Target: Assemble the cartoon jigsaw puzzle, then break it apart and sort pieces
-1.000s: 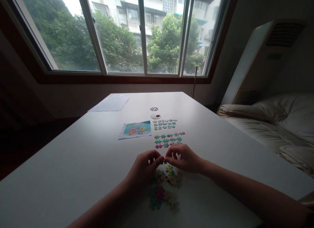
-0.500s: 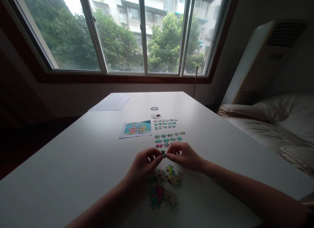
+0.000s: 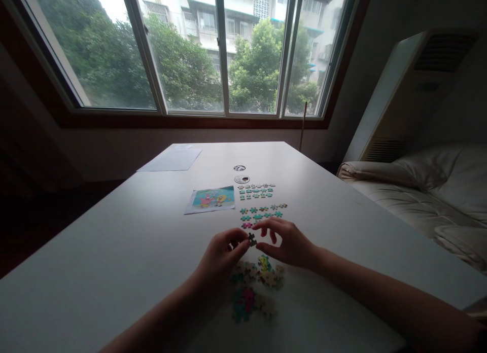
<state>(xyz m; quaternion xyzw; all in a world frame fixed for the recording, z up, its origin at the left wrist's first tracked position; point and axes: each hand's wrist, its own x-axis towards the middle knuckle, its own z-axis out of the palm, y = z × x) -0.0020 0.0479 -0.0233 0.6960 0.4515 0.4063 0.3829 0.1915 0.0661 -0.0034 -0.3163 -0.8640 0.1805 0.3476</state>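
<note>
Between thumb and fingertips, my left hand (image 3: 227, 246) pinches a dark-looking jigsaw puzzle piece (image 3: 251, 239) above the table. My right hand (image 3: 288, 243) is just right of that piece, thumb and fingers apart, holding nothing. Beyond the hands lie rows of puzzle pieces (image 3: 257, 217), mostly teal with some pink; the right fingers hide part of the nearest row. A second group of teal rows (image 3: 255, 192) sits farther off. Closer to me is a loose pile of puzzle pieces (image 3: 247, 299), some showing plain beige backs, others teal, pink or yellow.
A printed cartoon picture (image 3: 213, 199) lies left of the rows. Two round discs (image 3: 242, 179) rest behind them. Paper sheets (image 3: 171, 159) lie at the far left of the white table (image 3: 125, 231). A pale sofa (image 3: 414, 190) stands to the right, below a window-side air conditioner (image 3: 395, 89).
My right thumb and fingers have spread apart and come off the puzzle piece. It stays in my left hand, shifted slightly left.
</note>
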